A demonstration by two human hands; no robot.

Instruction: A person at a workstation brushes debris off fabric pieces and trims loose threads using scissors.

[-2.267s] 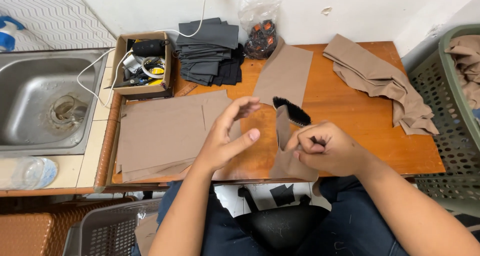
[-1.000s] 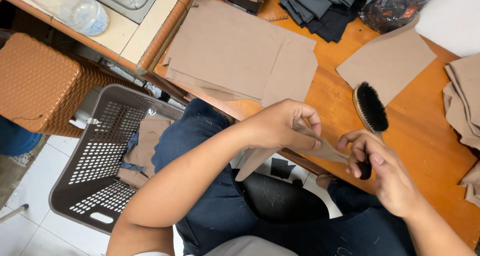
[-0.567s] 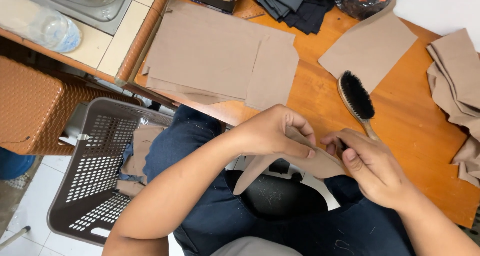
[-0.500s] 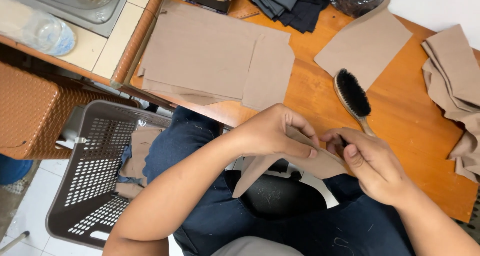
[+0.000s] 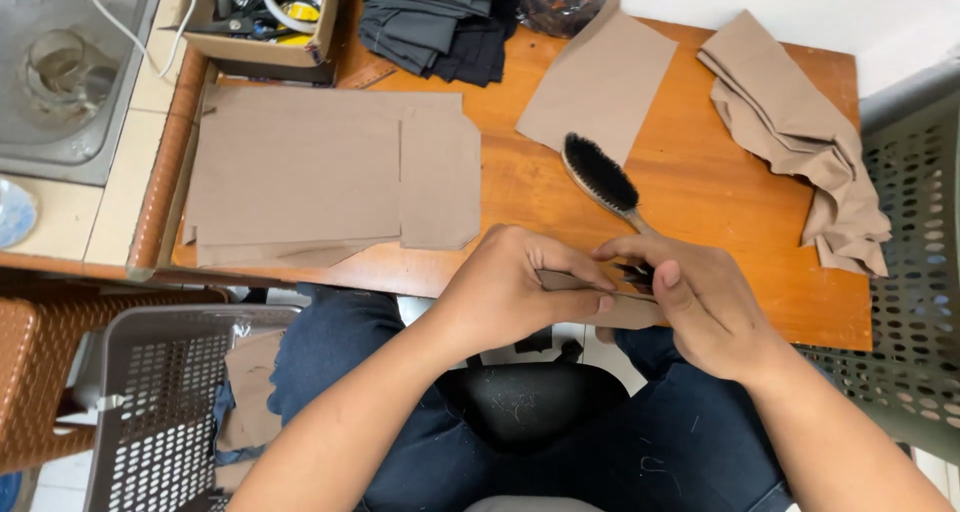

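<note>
My left hand (image 5: pixel 515 290) and my right hand (image 5: pixel 700 307) meet over my lap at the front edge of the wooden table (image 5: pixel 700 172). Both pinch a thin tan fabric piece (image 5: pixel 632 313), mostly hidden between the fingers. A small dark object shows between my right thumb and fingers; I cannot tell what it is. A black-bristled brush (image 5: pixel 603 179) with a wooden handle lies on the table just beyond my hands.
A stack of flat tan fabric panels (image 5: pixel 320 177) lies at the table's left, one tan panel (image 5: pixel 600 82) at the back, crumpled tan cloth (image 5: pixel 800 122) at right. Dark folded fabrics (image 5: pixel 440 22), a cardboard box (image 5: pixel 265 17), a sink (image 5: pixel 70 62), and grey baskets (image 5: pixel 150 412) surround.
The camera view swung back over the table. My hands stayed together on the tan piece, which is now folded tighter between the fingers. The brush lies still.
</note>
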